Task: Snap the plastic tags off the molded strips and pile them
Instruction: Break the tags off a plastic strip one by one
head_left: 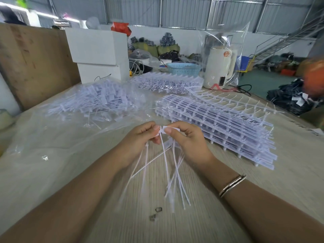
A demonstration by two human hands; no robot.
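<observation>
Spreading far behind the work is a warehouse room with corrugated metal walls [184, 11], a metal staircase [280, 42] at the far right and dark bundles heaped along the white lower wall. A pale wood-grain table [122, 221] fills the near view, with a brown board [35, 58] standing at its far left and a white box [98, 53] beside that. On the table, a clear plastic sheet [52, 137] on the left carries the pile of loose tags [91, 100], while stacked molded strips [219, 123] lie on the right. A blue basket [183, 68] and a cream kettle [219, 67] sit farther back. Near the centre, the left hand [142, 137] and right hand [187, 139] each pinch white tags [168, 129] between thumb and curled fingers, their thin tails [168, 172] hanging toward the table.
</observation>
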